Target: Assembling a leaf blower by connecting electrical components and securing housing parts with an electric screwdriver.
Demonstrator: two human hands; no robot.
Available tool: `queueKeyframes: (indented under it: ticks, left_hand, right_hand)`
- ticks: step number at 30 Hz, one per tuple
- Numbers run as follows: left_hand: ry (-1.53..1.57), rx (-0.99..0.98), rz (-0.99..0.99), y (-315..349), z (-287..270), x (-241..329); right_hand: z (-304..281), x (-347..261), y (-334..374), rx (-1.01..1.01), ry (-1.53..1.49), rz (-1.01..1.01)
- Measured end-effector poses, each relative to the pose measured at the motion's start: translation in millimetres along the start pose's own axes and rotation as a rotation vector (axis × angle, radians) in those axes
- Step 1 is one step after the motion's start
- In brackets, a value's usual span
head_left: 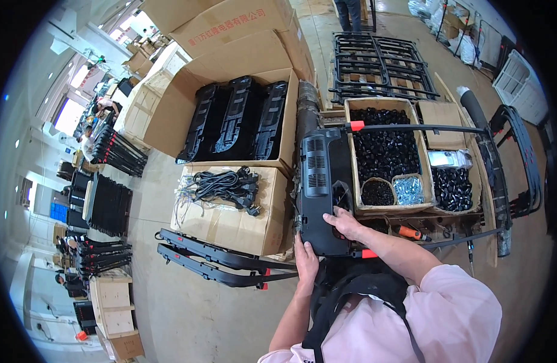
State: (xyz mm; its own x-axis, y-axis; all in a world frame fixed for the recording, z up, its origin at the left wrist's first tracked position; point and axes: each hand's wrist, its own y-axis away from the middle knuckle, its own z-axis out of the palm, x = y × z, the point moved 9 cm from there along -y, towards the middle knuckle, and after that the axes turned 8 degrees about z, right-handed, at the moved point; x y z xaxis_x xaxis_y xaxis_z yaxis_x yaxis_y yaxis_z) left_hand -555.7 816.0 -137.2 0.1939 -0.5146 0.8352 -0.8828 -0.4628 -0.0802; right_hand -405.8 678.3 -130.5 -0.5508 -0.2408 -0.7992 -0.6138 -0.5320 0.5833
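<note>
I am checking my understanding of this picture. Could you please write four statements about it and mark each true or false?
1. The left hand and the right hand touch the black housing. True.
2. The black cables lie on the floor. False: they lie on a cardboard box.
3. Black moulded parts are in an open carton. True.
4. The right hand grips the orange-handled tool. False: the tool lies apart from it.
</note>
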Motion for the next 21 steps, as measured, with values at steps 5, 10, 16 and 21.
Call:
queueKeyframes:
  ticks: [5, 10, 16, 21]
  left_hand:
    - [0.008, -0.035, -0.005, 1.7, -3.0, 5.4]
    - [0.028, 0.011, -0.038, -13.0, -12.5, 15.3]
    - [-0.034, -0.163, 0.332, -80.4, 20.2, 140.5]
    - [-0.071, -0.939, 0.603, -54.5, 197.3, 173.2]
  right_hand:
    - [-3.3, 30.0, -22.6, 0.001, -0.081, -0.06]
    - [-44.9, 37.9, -22.6, 0.074, 0.006, 0.079]
    - [-183.7, -3.6, 87.8, 0.343, -0.151, -0.079]
    - [-223.1, 12.2, 218.2, 0.401, -0.171, -0.091]
